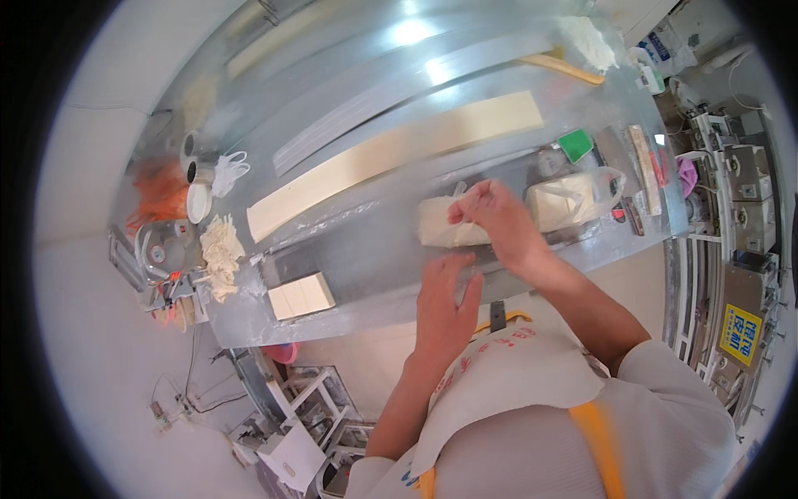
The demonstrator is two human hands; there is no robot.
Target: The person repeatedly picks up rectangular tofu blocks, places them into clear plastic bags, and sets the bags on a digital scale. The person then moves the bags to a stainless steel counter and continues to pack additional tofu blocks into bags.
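Over a plastic-wrapped stack of pale dough sheets [436, 227], my right hand [495, 209] has its fingers curled together near the bag's bunched top; blur hides whether they pinch the film. My left hand [442, 299] is at the near side of that stack, fingers apart, with nothing seen in it. Just right of my right hand lies a second pale stack in a clear plastic bag [555, 203]. A small block of cut dough wrappers [302, 296] sits at the table's front left. Behind the hands, a long strip of layered dough [393, 159] stretches across the steel table [368, 243].
A green scraper [575, 145] and a wooden stick [645, 168] lie at the right. Dough scraps [219, 256] are beside a scale [165, 252] at the left edge. Farther back are a yellowish wooden tool [567, 67] and a pile of flour [589, 42].
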